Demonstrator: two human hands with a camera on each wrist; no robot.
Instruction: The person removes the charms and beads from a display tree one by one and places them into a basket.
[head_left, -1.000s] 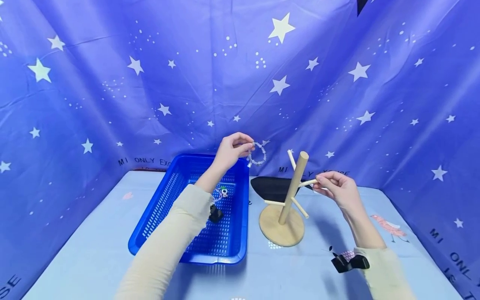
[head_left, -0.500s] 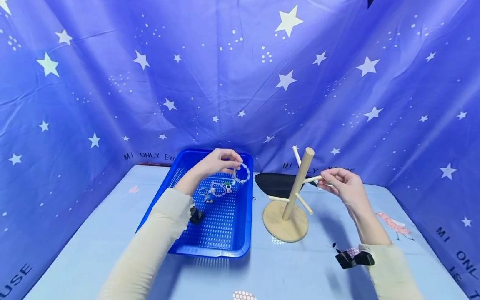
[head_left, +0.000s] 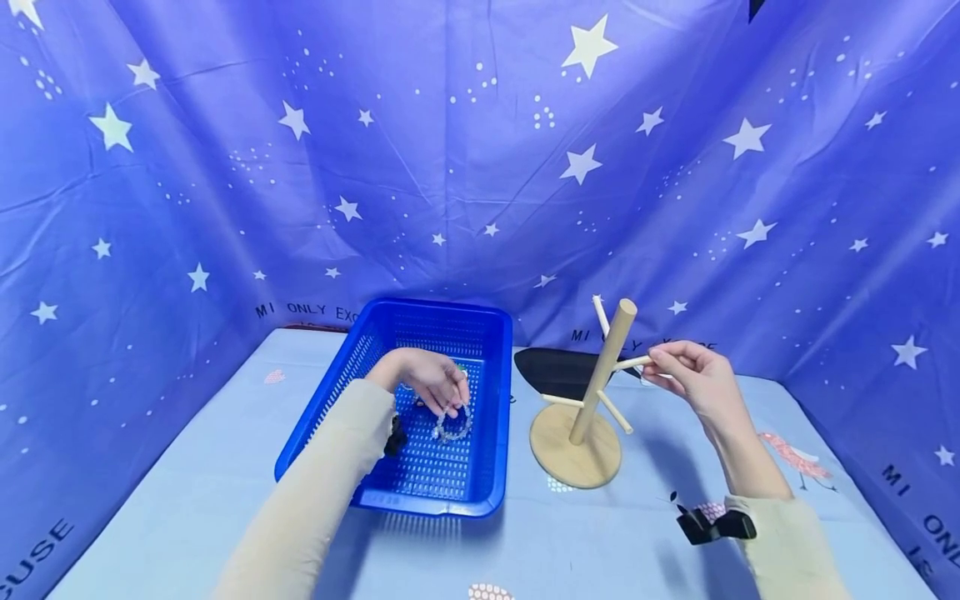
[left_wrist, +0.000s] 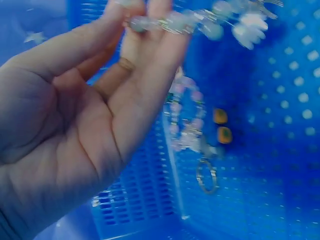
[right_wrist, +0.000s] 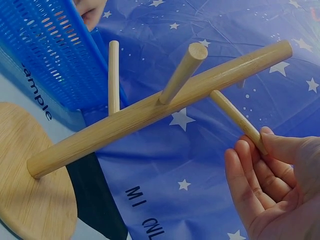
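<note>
My left hand (head_left: pixel 431 379) is inside the blue basket, pinching a pale beaded bracelet (head_left: pixel 453 423) that dangles low over the basket floor. Up close in the left wrist view, the bracelet (left_wrist: pixel 175 22) shows milky beads and a white charm. Below it lie a pink beaded bracelet (left_wrist: pixel 186 112) and a metal key ring (left_wrist: pixel 206 176), partly covered by my hand in the head view. My right hand (head_left: pixel 693 379) pinches the tip of one peg (right_wrist: pixel 240 120) on the wooden stand (head_left: pixel 602 367), which is upright on its round base.
The blue plastic basket (head_left: pixel 498 417) stands left of the wooden stand on the pale blue tablecloth (head_left: pixel 165 467). Behind the stand lies a flat black shape (head_left: pixel 551 371). A star-printed blue curtain (head_left: pixel 450 150) encloses the back and sides.
My left hand has come down from above the basket's far right corner into the basket, carrying the bracelet with it. My right hand stays on the peg.
</note>
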